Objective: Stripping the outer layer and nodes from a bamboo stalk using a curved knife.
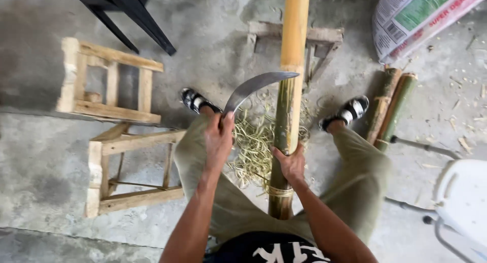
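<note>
A long bamboo pole (pixel 296 29) runs away from me between my knees, peeled yellow along its far part and still green near me. My right hand (pixel 290 164) grips the pole on its green stretch. My left hand (pixel 218 138) holds the handle of a curved steel knife (pixel 256 85), whose blade arcs up and to the right until its tip touches the pole. A heap of thin bamboo shavings (pixel 253 141) lies on the concrete floor between my sandalled feet.
Two rough wooden stools (pixel 109 80) (pixel 132 171) lie on their sides at the left. A low wooden stand (pixel 319 37) sits under the pole's far part. Two short bamboo pieces (pixel 390 105), a printed sack (pixel 421 14) and a white chair (pixel 464 202) are at the right. Black chair legs (pixel 132 14) stand at the top left.
</note>
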